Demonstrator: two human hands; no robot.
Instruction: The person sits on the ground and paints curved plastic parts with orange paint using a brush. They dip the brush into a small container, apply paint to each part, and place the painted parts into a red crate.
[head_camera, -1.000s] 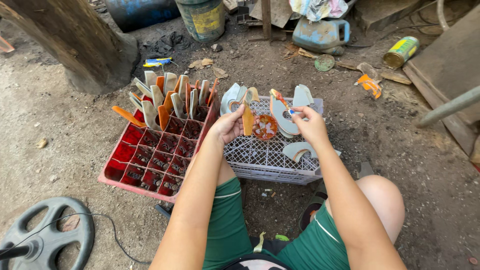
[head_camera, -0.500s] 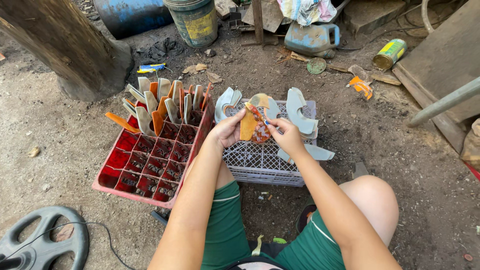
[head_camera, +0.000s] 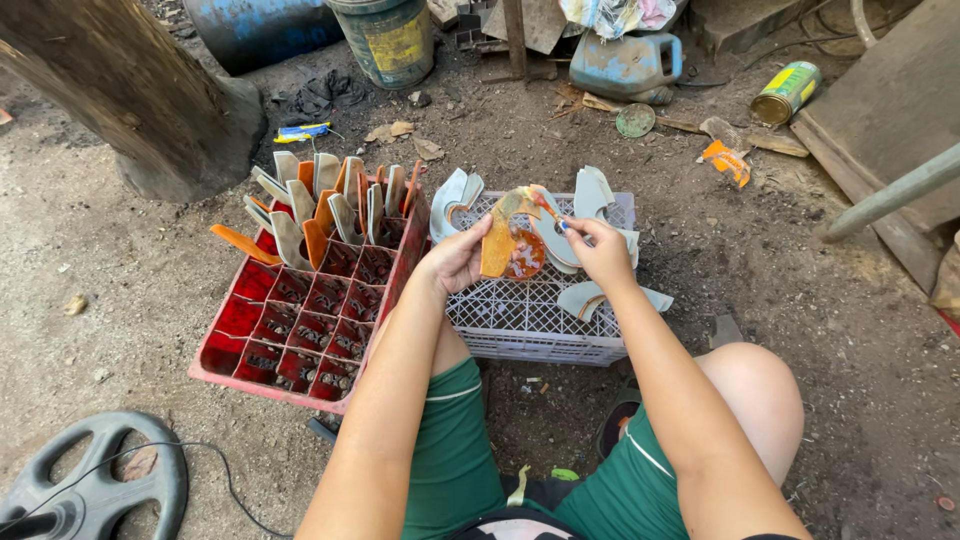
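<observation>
A red plastic divided crate (head_camera: 300, 320) stands on the dirt, curved grey and orange pieces (head_camera: 320, 205) upright in its far cells. Beside it, over an upturned white lattice crate (head_camera: 530, 315), the left hand (head_camera: 458, 258) clasps a curved orange-coated piece (head_camera: 503, 245). The right hand (head_camera: 600, 250) pinches a small brush (head_camera: 550, 212), its tip hard to make out.
</observation>
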